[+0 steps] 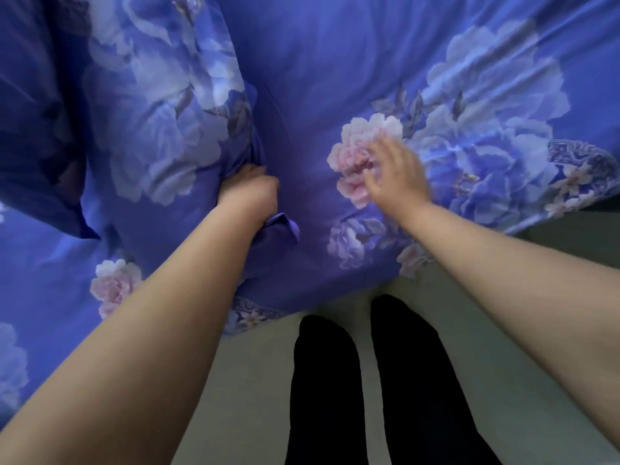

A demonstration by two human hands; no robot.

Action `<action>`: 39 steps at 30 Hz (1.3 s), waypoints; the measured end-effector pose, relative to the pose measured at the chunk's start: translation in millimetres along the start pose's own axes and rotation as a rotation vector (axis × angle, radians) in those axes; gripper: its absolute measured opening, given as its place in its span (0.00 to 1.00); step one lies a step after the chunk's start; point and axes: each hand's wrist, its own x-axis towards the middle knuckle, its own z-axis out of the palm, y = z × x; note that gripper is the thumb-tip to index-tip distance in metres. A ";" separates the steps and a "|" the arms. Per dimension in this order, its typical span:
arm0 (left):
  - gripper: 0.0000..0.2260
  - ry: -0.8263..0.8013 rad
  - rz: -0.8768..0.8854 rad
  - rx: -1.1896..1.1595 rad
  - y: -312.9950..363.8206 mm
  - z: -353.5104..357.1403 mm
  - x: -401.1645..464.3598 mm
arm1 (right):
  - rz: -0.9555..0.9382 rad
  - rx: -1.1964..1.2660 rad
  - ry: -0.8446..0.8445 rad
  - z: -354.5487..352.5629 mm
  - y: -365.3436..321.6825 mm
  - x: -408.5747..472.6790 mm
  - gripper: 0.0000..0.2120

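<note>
The blue floral duvet cover (pixel 318 78) lies over the bed, its bordered hem running slantwise from lower left up to the right and hanging toward the floor (pixel 503 313). It runs out of view, so I can't tell its long axis. The cloth is smooth, creased and puffy, though its filling is hidden. The left hand (pixel 250 193) has its fingers clamped on a bunched fold. The right hand (pixel 397 176), blurred, is over a pink printed flower (pixel 362 156) with fingers spread apart. The person's dark-clad legs (pixel 402 364) stand just beside the hem.
</note>
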 end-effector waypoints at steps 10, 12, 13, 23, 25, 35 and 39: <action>0.21 0.384 0.439 -0.479 29.4 -11.7 -39.3 | -0.206 -0.124 -0.701 116.3 -128.0 -174.5 0.28; 0.17 0.663 0.631 -0.532 15.9 -0.8 -72.9 | -0.183 -0.015 -0.826 130.4 -157.7 -205.2 0.22; 0.16 0.774 0.660 -0.567 0.5 11.9 -88.6 | -0.146 0.028 -0.784 133.3 -173.5 -211.4 0.20; 0.25 0.457 -0.153 -0.586 -228.7 241.6 -138.9 | -0.212 0.193 -0.406 200.1 -345.5 -142.6 0.20; 0.28 0.281 -0.052 -0.488 -248.2 275.1 -136.2 | -0.166 0.156 -0.425 230.7 -362.7 -120.0 0.27; 0.31 -0.171 -1.056 -0.871 -411.2 415.1 -192.7 | 0.590 0.010 -0.019 274.3 -372.2 -69.8 0.31; 0.26 0.101 -0.780 -0.897 -390.1 383.4 -172.2 | 0.419 -0.109 -0.295 312.0 -438.7 -57.3 0.31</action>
